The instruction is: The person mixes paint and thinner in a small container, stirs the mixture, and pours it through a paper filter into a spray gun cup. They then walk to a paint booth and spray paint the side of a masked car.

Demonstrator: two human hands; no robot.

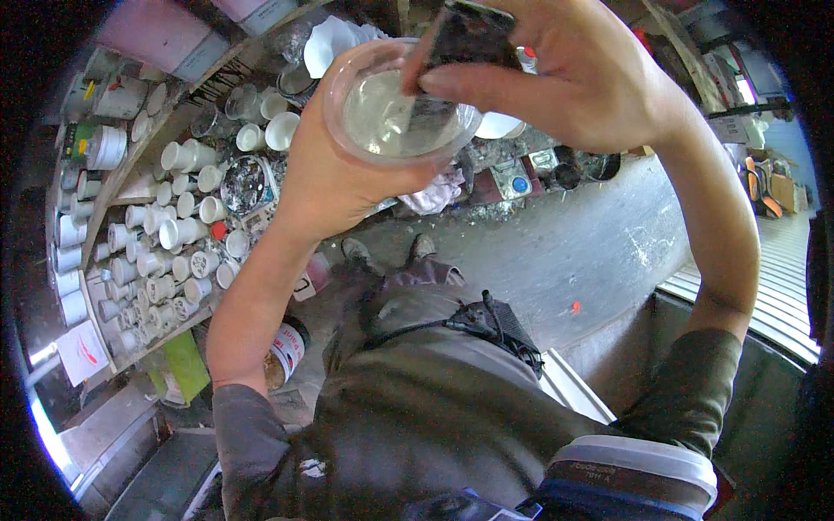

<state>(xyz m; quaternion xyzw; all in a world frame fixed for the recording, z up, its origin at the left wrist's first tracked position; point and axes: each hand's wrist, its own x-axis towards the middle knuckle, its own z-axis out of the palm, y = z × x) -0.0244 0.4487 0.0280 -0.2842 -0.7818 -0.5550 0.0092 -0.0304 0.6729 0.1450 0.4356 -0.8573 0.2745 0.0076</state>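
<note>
My left hand is wrapped around a clear plastic cup and holds it up close. Pale, cloudy liquid shows inside the cup. Over its right rim, my right hand pinches a flat, dark, smeared piece; its exact kind cannot be made out. A narrow dark part below my right fingers reaches down into the cup. The fingers hide where the two parts meet.
Many white tubs crowd the bench at the left, with a paint-smeared round container among them. A labelled can stands low beside my left forearm. Grey floor lies beyond my feet, and a white-rimmed container is at lower right.
</note>
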